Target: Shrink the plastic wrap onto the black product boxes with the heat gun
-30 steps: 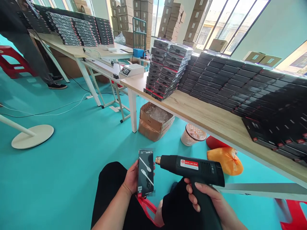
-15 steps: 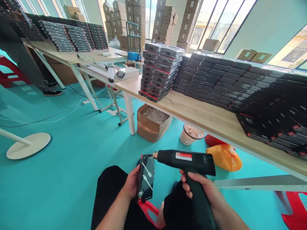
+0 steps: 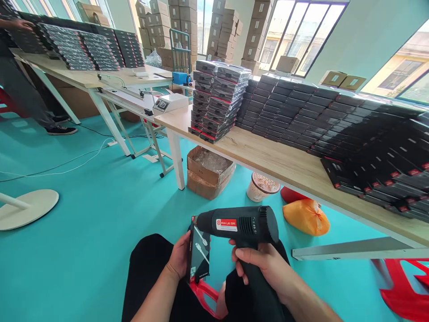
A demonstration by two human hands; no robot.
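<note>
My left hand (image 3: 179,257) is closed round the left side of a slim black box (image 3: 200,257) with a white cable printed on its front. The box stands nearly upright above my lap. In my right hand (image 3: 258,264) is a black heat gun (image 3: 239,225), its handle wrapped by my fingers. Its barrel points left, across the top of the box, and hides part of that upper edge. Whether the nozzle touches the box I cannot tell.
On the wooden table (image 3: 268,152) stand long stacks of black boxes (image 3: 301,116) and a film-wrapped pile (image 3: 217,100). Beneath are a carton (image 3: 209,174), a bin (image 3: 263,188) and an orange bag (image 3: 306,218). A person (image 3: 23,85) stands at the far left; a red stool (image 3: 402,286) is at right.
The heat gun has moved left and turned, so its nozzle end now overlaps the top of the box. My left hand still holds the box, and the view has shifted slightly.
</note>
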